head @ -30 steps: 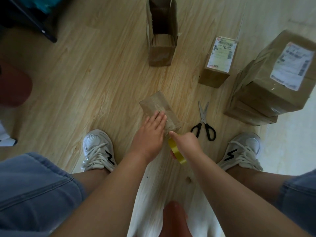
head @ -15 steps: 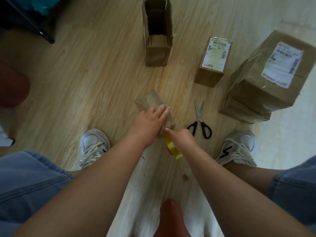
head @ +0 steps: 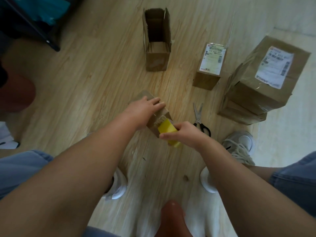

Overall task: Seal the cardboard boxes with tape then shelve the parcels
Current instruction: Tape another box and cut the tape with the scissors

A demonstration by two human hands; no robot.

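In the head view, a wooden floor [head: 85, 82] is seen from above, with both bare forearms reaching forward and down. A small cardboard box [head: 144, 96] lies on the floor between the person's feet, turned at an angle. The left hand [head: 145, 108] is laid flat on top of this box, its fingers straight and close together, pointing right, so that most of the top is covered. The right hand [head: 186, 132] is curled round a yellow tape roll [head: 168, 132], with the thumb across the roll's near side. The roll is held against the near end of the box. Whether a strip of tape is already stuck to the cardboard cannot be told.

Black-handled scissors [head: 199, 118] lie on the floor just to the right of the right hand, blades pointing away. Farther off, a tall open box [head: 157, 40] stands with its flaps up. To its right a labelled parcel [head: 210, 65] stands by itself. At the right edge, a stack of parcels [head: 266, 79] is seen, the top one bearing a white label. A grey laced shoe [head: 241, 144] is planted near the stack. A dark furniture frame [head: 42, 36] crosses the upper left corner.
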